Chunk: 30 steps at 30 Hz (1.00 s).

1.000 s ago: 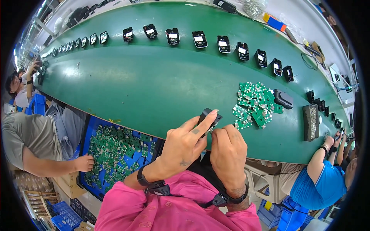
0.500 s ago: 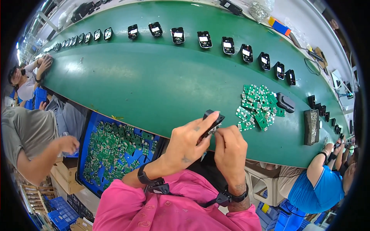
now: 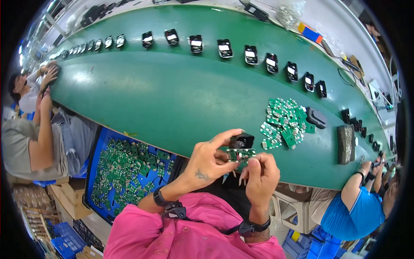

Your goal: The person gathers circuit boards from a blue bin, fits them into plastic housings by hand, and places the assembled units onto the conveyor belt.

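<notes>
Just above the table's near edge, a small black plastic housing [image 3: 242, 140] is tilted so its hollow side shows. My left hand [image 3: 206, 160] is closed around it, with the index finger along the top. A green circuit board [image 3: 241, 154] with metal parts sits right below the housing, by my left thumb. The fingers of my right hand [image 3: 262, 178] pinch the board's right end. Whether the board is joined to the housing I cannot tell. A pile of loose green circuit boards [image 3: 285, 121] lies to the right of my hands, beside a closed black case [image 3: 316, 117].
Black housings [image 3: 224, 48] stand in a long curved row across the green table [image 3: 164, 90]. At lower left, a blue tray [image 3: 92, 183] holds many boards. A dark foam block [image 3: 345, 144] stands at right. Co-workers sit on both sides, one in grey [image 3: 28, 151], another in blue [image 3: 355, 211].
The housing has been turned so its hollow side shows, and the green board has come into view between my hands. The grey-clad co-worker's arm has swung up toward the table.
</notes>
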{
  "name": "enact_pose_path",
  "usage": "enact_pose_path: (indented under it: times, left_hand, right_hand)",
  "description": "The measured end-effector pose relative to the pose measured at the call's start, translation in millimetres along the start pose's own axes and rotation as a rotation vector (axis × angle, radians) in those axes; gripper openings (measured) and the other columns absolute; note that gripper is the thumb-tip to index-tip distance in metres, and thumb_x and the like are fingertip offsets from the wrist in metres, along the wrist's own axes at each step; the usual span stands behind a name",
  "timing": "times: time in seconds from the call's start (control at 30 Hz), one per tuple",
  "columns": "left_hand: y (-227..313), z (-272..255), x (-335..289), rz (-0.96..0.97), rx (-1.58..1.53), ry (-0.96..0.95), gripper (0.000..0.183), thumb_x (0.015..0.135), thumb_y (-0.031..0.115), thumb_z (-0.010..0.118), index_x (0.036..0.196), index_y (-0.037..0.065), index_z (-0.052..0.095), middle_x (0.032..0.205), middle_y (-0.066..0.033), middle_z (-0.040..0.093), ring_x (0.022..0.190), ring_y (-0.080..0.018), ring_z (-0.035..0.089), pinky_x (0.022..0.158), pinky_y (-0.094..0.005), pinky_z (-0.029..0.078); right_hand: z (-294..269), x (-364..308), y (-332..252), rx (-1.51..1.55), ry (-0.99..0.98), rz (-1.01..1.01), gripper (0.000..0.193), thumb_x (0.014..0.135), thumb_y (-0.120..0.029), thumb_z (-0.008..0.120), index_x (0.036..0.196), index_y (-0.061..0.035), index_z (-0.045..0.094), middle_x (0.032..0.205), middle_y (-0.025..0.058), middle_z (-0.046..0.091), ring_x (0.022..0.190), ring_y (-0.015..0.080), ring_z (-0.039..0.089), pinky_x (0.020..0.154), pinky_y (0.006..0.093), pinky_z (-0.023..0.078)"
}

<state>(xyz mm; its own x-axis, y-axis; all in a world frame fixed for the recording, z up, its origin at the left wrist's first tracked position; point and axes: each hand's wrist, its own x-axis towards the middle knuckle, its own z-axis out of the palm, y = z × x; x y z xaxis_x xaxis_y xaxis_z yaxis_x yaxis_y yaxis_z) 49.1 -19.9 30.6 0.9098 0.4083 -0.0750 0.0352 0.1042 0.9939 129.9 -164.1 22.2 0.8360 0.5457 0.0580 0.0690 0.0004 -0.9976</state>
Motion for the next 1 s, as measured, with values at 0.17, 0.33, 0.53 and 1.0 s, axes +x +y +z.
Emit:
enact_pose_path:
  times: [0.17, 0.33, 0.53, 1.0]
  left_hand:
    - [-2.7, 6.2, -3.2, 0.043, 0.096, -0.011, 0.062, 0.087, -0.001, 0.070, 0.145, 0.006, 0.049, 0.123, -0.0123, 0.065, 0.089, -0.0113, 0.067, 0.073, -0.0250, 0.058]
    - [-10.1, 5.8, -0.5, 0.304, 0.205, -0.126, 0.065, 0.082, -0.002, 0.070, 0.144, 0.013, 0.052, 0.124, -0.0100, 0.066, 0.087, -0.0161, 0.069, 0.074, -0.0312, 0.057]
    - [-22.9, 13.0, -6.7, 0.263, 0.221, -0.050, 0.058, 0.085, -0.003, 0.065, 0.140, 0.012, 0.056, 0.128, -0.0146, 0.064, 0.092, -0.0308, 0.069, 0.078, -0.0365, 0.057]
    - [-2.4, 10.2, -13.8, 0.328, 0.404, 0.105, 0.056, 0.082, -0.013, 0.050, 0.132, 0.008, 0.061, 0.123, -0.0208, 0.062, 0.109, -0.0366, 0.063, 0.091, -0.0370, 0.051]
  right_hand:
    - [6.3, -4.9, 0.3, 0.011, 0.037, -0.004, 0.020, 0.101, -0.011, 0.060, 0.082, -0.0022, 0.056, 0.069, 0.0009, 0.057, 0.055, 0.0047, 0.050, 0.048, 0.0202, 0.038]
    - [-12.0, -4.3, 12.1, 0.294, 0.197, 0.046, 0.030, 0.100, -0.016, 0.063, 0.075, -0.0032, 0.053, 0.061, 0.0007, 0.053, 0.048, 0.0048, 0.046, 0.043, 0.0199, 0.032]
    - [-19.0, -1.8, 14.0, -0.004, -0.064, -0.074, 0.035, 0.103, -0.021, 0.061, 0.074, -0.0056, 0.049, 0.063, -0.0045, 0.049, 0.053, 0.0016, 0.039, 0.046, 0.0186, 0.027]
    - [-8.5, 11.5, -25.8, -0.100, -0.056, 0.202, 0.020, 0.092, -0.012, 0.073, 0.078, 0.0008, 0.065, 0.062, -0.0003, 0.056, 0.050, 0.0059, 0.050, 0.044, 0.0222, 0.036]
